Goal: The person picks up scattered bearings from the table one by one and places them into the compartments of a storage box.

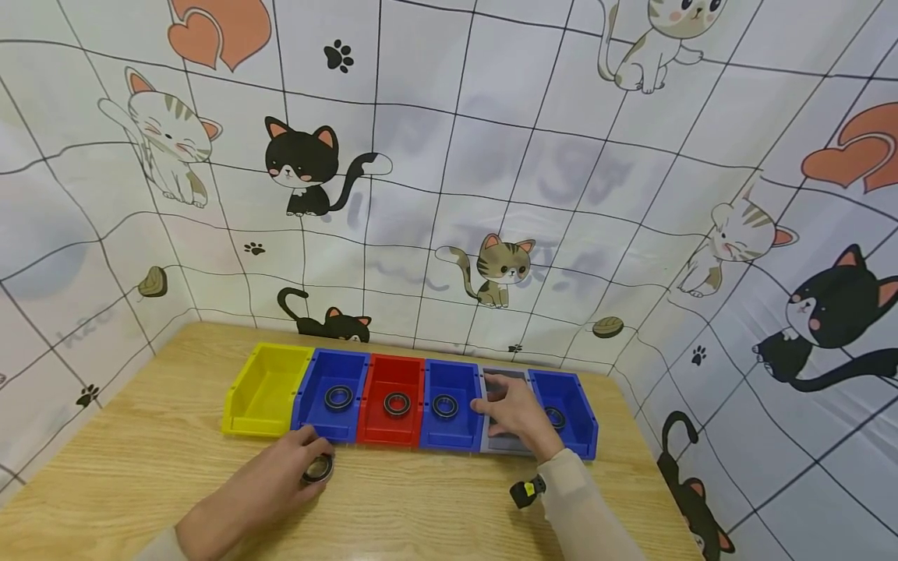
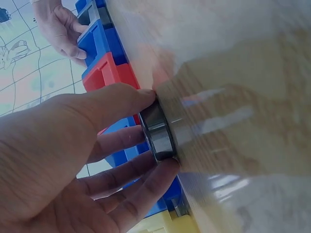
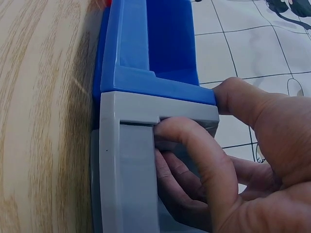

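In the head view my left hand (image 1: 288, 467) holds a ball bearing (image 1: 319, 469) just above or on the table, in front of the left blue bin (image 1: 303, 421). The left wrist view shows the thumb and fingers pinching the bearing's dark, shiny outer ring (image 2: 158, 131) on edge. My right hand (image 1: 517, 409) is at the grey bin (image 1: 503, 444). In the right wrist view its thumb lies on the neighbouring blue bin's side (image 3: 160, 87) and its bent fingers (image 3: 194, 145) reach inside the grey bin, gripping the wall between. The deeper fingertips are partly hidden.
Bearings lie in the left blue bin (image 1: 339, 398), the red bin (image 1: 397, 404), the middle blue bin (image 1: 445, 407) and the right blue bin (image 1: 555, 418). A yellow bin (image 1: 270, 382) ends the row. Behind the wooden table (image 1: 421, 506) hangs a cat-print sheet (image 1: 421, 195).
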A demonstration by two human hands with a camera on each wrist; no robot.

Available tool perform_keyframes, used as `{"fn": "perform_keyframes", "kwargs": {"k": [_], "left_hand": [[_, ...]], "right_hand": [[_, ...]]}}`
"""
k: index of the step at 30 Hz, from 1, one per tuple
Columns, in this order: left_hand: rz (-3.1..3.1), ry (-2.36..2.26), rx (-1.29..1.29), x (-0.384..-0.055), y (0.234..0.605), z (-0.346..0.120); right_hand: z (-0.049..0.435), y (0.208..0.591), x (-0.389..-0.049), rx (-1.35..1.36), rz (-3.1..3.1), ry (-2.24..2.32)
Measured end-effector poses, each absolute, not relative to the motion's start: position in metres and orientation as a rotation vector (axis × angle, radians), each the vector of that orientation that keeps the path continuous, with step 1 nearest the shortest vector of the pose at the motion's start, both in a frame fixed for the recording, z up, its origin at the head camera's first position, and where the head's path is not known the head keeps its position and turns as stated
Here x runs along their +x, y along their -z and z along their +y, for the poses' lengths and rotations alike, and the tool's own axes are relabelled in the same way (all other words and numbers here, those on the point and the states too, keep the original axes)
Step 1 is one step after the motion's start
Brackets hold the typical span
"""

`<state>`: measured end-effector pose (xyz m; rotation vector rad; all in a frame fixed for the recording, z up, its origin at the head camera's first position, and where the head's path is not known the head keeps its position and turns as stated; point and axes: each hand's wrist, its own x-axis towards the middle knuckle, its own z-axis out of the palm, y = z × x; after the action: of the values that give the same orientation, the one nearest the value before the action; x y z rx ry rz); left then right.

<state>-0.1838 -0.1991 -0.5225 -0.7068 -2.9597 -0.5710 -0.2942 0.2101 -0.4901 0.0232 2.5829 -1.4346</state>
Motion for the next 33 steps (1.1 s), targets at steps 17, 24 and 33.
{"fn": "perform_keyframes", "kwargs": {"k": [17, 24, 33], "left_hand": [[-2.935, 0.598, -0.758, -0.1870, 0.5194, -0.1974], [-2.928, 0.599, -0.760, -0.1867, 0.5186, -0.1971], [-2.860, 0.587, -0.795, -0.1887, 0.5157, -0.1999]], "right_hand": [[0.2103, 0.4913, -0.2959, 0.016, 2.574, 1.436], [0.2097, 0.4906, -0.2945, 0.038, 2.583, 1.427], [0.2144, 0.4952, -0.2970, -0.044, 2.569, 1.442]]}}
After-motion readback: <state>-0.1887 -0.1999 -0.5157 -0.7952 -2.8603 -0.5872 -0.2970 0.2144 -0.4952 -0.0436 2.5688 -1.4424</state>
